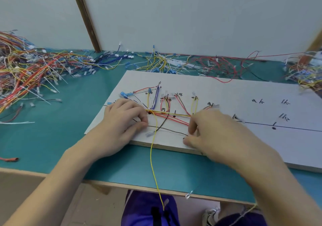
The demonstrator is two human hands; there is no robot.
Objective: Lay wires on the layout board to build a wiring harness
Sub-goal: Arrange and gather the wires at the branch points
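Wires (171, 116) are sitting bundled along the black line on your white layout board (226, 93), on the green table (66, 121); your left hand (125, 119) has fingers curled, pinching the bundle's left end; your right hand (214, 131) pinches the right end; one yellow wire (153, 156) dangles off the table edge; loose wire piles (26, 72) sit far left.

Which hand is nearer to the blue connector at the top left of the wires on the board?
Left. The left hand lies just below the blue connector, close to it. The right hand is far off to its right, at the other end of the wire bundle.
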